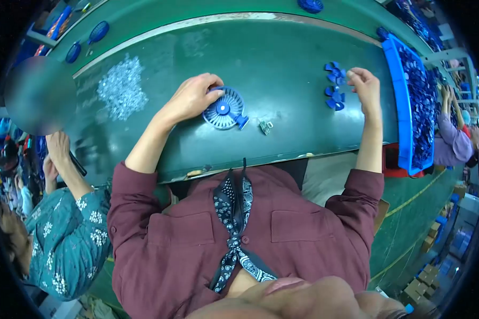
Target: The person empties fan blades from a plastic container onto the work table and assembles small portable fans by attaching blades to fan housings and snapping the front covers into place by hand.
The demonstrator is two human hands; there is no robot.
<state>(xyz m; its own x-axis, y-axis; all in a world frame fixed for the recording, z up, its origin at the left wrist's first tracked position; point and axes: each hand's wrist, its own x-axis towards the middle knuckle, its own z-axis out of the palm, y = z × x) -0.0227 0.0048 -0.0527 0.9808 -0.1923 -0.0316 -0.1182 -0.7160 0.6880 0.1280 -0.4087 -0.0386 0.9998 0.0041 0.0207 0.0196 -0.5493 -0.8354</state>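
Observation:
My left hand (194,97) is closed on the upper left rim of a round blue fan housing (230,118), with its thumb over the edge. The housing rests on the green workbench, its short blue neck pointing to the lower right. Right of it lies a small green circuit board (265,126). My right hand (365,87) is raised over the right of the bench, thumb and forefinger pinched together beside the blue fan blades (335,99). Whether anything small is between those fingertips I cannot make out.
A heap of small clear plastic parts (122,87) lies at the left. On the right stands a blue crate (398,95) full of dark blue pieces. More blue fan parts (98,33) sit beyond the bench's back ledge. A co-worker's hand (58,146) is at the left.

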